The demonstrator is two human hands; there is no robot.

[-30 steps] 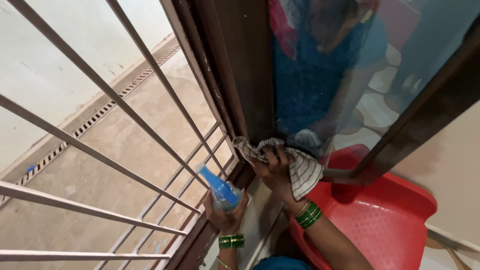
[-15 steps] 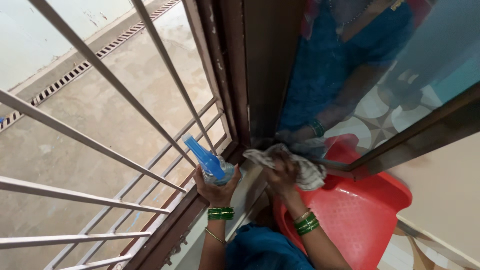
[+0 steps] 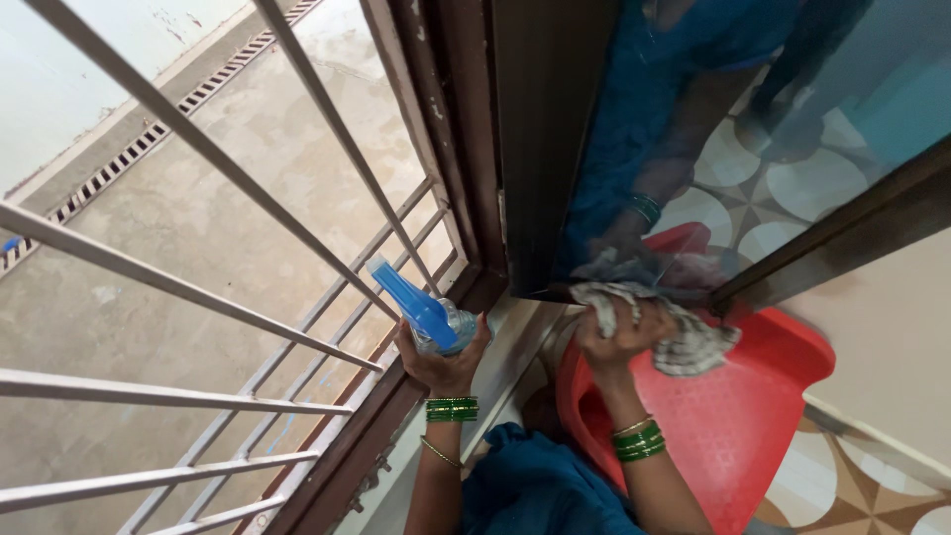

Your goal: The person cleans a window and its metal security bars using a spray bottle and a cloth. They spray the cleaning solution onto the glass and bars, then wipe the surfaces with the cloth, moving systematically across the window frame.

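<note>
So the grey cloth [image 3: 649, 322] is bunched up against the bottom corner of the glass pane [image 3: 753, 149], at about 3 o'clock from centre frame. Right hand [image 3: 619, 332] has its fingers closed tight around it. At 9 o'clock from that, the left hand [image 3: 446, 357] has its fingers wrapped round a clear spray bottle [image 3: 436, 317] with a blue nozzle, just beside the brown window frame [image 3: 466, 149]. Red plastic chair [image 3: 733, 416] sits at 6 o'clock under the cloth, metal window bars [image 3: 198, 297] off to the left.
</note>
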